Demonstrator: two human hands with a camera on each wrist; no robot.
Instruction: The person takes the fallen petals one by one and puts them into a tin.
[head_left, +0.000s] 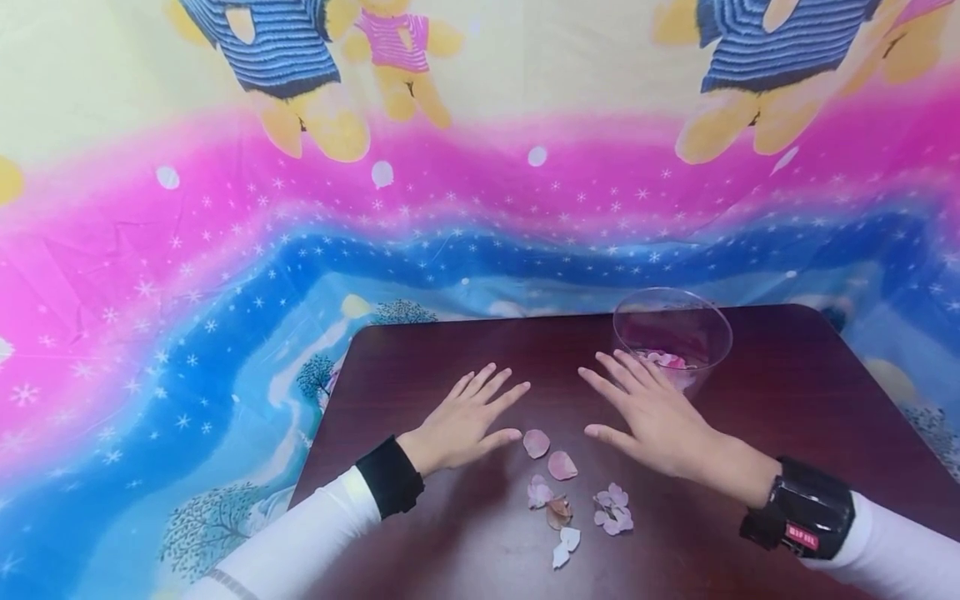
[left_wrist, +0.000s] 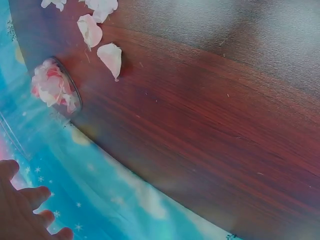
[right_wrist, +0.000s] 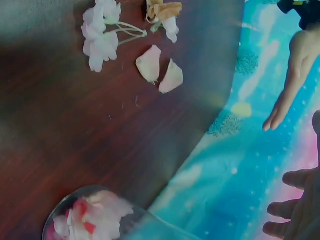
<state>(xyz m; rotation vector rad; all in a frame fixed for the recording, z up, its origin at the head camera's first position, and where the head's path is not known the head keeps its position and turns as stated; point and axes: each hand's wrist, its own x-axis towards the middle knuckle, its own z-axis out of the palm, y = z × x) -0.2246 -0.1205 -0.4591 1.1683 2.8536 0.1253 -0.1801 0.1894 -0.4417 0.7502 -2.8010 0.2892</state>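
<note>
My left hand (head_left: 465, 421) is held over the left part of the table, palm down, fingers straight and spread, holding nothing. On the other side, my right hand (head_left: 656, 417) is spread the same way, its fingers overlapping the near side of a clear container (head_left: 675, 321) in the head view. Petals and small flowers (head_left: 663, 360) lie inside that container. Between and below the hands are two pink petals (head_left: 536, 443), a pale purple flower cluster with stems (head_left: 614, 508), a smaller purple flower (head_left: 538, 492), a brown dried one (head_left: 558, 512) and white petals (head_left: 567, 546).
A dark red-brown table (head_left: 450, 350) with rounded corners fills the lower middle. Behind and beside it hangs a colourful cloth (head_left: 480, 183) with printed bears and snowflakes. Both wrists carry black bands (head_left: 390, 477) over white sleeves.
</note>
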